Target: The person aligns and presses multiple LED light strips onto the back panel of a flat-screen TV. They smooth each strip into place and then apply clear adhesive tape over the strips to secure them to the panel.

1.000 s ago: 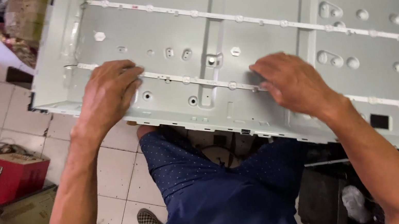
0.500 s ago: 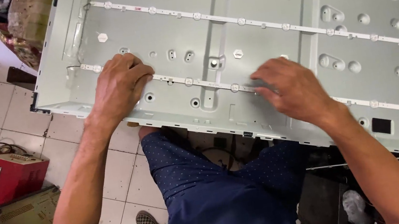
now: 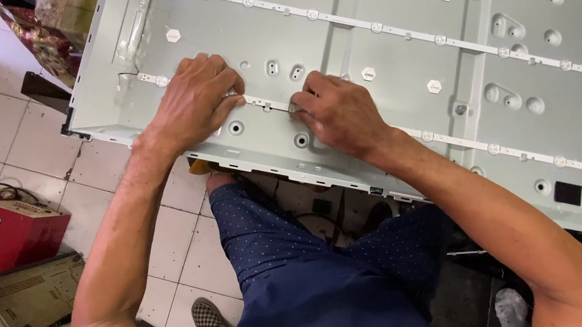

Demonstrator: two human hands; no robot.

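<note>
On the white panel (image 3: 387,89), both hands pinch the nearest light strip (image 3: 525,153): left hand (image 3: 197,101), right hand (image 3: 338,113).

Pale grey-green pressed-metal backlight panel (image 3: 395,42): uniform matt finish, no pattern beyond its stamped holes. White narrow light strips with round clear lenses (image 3: 393,29) cross it from 10 o'clock to 4 o'clock; small white hexagonal studs sit between them. A black rectangular cut-out (image 3: 567,193) shows at 4 o'clock. Dark navy trousers with a fine white dot pattern (image 3: 272,242) at 6 o'clock; plain navy sleeve at 7 o'clock. Black-and-white checked slip-on shoe (image 3: 208,321) at 7 o'clock. Red metal box with a grey handle (image 3: 5,234) at 9 o'clock. Off-white square floor tiles with dark grout lines (image 3: 5,128) at 9 to 10 o'clock.
</note>
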